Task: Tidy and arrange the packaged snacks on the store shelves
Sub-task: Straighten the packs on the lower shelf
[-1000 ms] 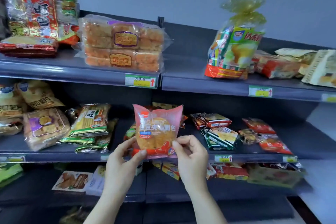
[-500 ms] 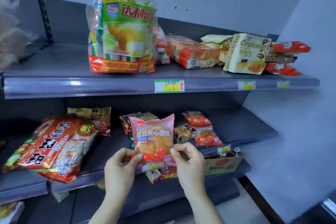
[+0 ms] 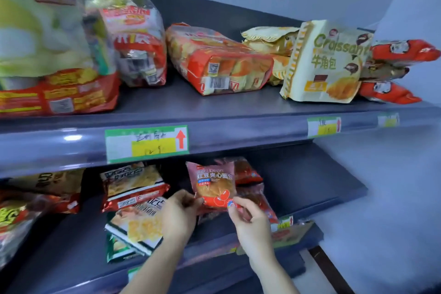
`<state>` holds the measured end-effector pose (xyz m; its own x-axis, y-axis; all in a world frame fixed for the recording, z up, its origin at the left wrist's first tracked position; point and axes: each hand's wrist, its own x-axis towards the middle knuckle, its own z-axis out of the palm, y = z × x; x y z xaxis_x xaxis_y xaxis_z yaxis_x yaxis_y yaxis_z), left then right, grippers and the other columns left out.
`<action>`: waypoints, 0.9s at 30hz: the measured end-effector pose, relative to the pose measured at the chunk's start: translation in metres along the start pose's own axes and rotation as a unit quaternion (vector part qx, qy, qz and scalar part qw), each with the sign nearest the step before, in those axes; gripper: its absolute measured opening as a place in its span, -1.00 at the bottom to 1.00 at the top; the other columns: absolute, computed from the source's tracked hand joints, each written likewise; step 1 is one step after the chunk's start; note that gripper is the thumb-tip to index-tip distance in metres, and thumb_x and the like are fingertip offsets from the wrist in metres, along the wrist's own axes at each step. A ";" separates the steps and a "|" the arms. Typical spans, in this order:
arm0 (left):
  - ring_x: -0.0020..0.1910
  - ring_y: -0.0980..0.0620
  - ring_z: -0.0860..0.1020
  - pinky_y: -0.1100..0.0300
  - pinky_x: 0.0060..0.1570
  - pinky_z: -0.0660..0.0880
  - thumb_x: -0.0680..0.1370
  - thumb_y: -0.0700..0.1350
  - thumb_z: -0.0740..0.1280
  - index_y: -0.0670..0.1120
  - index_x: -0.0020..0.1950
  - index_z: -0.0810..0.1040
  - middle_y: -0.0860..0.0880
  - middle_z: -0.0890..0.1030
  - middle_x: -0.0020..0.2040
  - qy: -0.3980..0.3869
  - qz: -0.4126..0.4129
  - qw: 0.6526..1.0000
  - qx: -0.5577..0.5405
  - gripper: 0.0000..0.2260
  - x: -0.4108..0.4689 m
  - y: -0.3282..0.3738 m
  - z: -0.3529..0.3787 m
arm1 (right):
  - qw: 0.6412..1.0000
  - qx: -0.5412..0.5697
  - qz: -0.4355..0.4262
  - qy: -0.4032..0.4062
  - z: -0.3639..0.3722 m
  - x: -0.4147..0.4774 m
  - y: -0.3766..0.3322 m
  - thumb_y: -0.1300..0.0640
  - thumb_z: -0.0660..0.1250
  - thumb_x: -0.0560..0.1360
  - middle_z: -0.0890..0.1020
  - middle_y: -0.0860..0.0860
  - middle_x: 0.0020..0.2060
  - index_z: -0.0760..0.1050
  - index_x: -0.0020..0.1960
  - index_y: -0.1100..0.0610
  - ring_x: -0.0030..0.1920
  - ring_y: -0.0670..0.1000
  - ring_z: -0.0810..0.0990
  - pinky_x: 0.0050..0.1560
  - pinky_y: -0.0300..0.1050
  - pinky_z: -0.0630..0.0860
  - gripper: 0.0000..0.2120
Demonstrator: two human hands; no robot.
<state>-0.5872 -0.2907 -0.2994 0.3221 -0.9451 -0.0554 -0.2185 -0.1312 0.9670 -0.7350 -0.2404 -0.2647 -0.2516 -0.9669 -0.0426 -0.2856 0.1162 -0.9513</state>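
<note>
Pinches the pack (image 3: 214,184) at its lower left corner with the left hand (image 3: 179,217), grip narrow on the wrapper edge. Holds the pack upright over the middle shelf (image 3: 329,188), long axis vertical, body rising above both grips, just in front of the red packs (image 3: 249,172). Pinches the lower right corner with the right hand (image 3: 250,224), grip likewise narrow on the wrapper. Looks equally near to either hand; probably calls for a short push back and down among its like.
</note>
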 end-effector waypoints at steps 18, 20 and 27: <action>0.02 -0.07 0.60 0.24 -0.12 0.41 0.46 -0.15 0.37 -0.11 0.08 0.63 -0.08 0.68 0.02 -0.083 0.029 0.967 0.241 -0.79 0.026 0.014 0.061 | 0.965 -0.245 0.009 -0.089 -0.014 0.102 0.049 -0.07 0.31 0.51 0.36 0.00 0.41 0.39 0.38 -0.05 0.37 0.08 0.38 0.33 0.02 0.39 -0.55; 0.05 -0.09 0.59 0.19 -0.07 0.44 0.49 -0.17 0.34 -0.08 0.11 0.63 -0.08 0.66 0.06 -0.051 0.047 0.958 0.280 -0.78 0.013 0.013 0.055 | 0.956 -0.282 -0.058 -0.057 -0.015 0.096 0.043 -0.04 0.34 0.49 0.36 0.00 0.40 0.44 0.32 -0.02 0.36 0.07 0.37 0.33 0.00 0.37 -0.59; 0.03 -0.12 0.56 0.11 -0.05 0.48 0.53 -0.17 0.29 -0.08 0.12 0.62 -0.09 0.60 0.07 0.020 0.054 0.932 0.358 -0.79 -0.034 0.012 0.002 | 0.900 -0.328 -0.231 -0.172 0.001 0.055 0.020 0.08 0.34 0.48 0.45 -0.12 0.23 0.50 0.27 -0.02 0.25 -0.01 0.42 0.19 -0.15 0.43 -0.64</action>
<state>-0.6023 -0.2609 -0.2862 0.2934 -0.9545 0.0544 -0.8060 -0.2163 0.5510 -0.7541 -0.2916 -0.2866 0.3031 -0.9464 0.1112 -0.7984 -0.3159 -0.5126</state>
